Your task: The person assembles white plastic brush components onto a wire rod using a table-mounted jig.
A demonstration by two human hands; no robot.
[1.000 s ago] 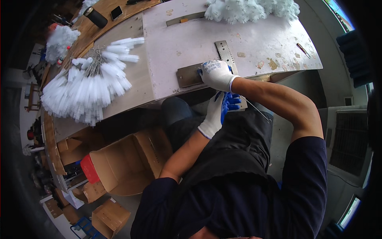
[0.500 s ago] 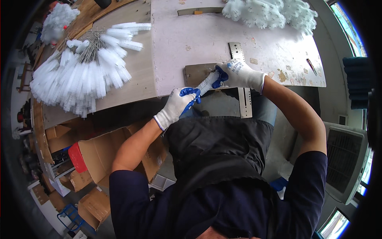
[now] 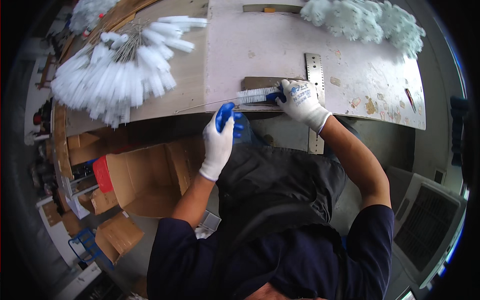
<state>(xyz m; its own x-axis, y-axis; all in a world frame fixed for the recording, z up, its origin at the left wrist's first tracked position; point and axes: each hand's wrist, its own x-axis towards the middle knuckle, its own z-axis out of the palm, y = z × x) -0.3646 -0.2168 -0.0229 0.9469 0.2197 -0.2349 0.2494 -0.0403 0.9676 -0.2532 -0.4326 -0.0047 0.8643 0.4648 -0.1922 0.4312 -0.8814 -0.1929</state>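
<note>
My right hand (image 3: 304,102), in a white glove with blue palm coating, grips a white bristle tube brush (image 3: 252,96) by its bristled end. The brush lies nearly level near the table's front edge, its thin wire stem pointing left. Close below that stem, my left hand (image 3: 221,137) in a matching glove is raised with thumb and fingers apart, holding nothing. A dark metal plate (image 3: 262,82) lies just behind the brush. Beside my right hand, a perforated metal strip (image 3: 315,72) runs over the table edge.
A fanned pile of white tube brushes (image 3: 120,70) covers the table's left part. More white bristle bundles (image 3: 362,22) lie at the far right, near a pen (image 3: 410,100). Open cardboard boxes (image 3: 145,182) stand below on the left; a grey vented appliance (image 3: 427,222) is at right.
My left hand has let go of the brush and opened. The brush has turned from slanted to nearly level, showing its wire stem, still in my right hand. The whole view has shifted slightly.
</note>
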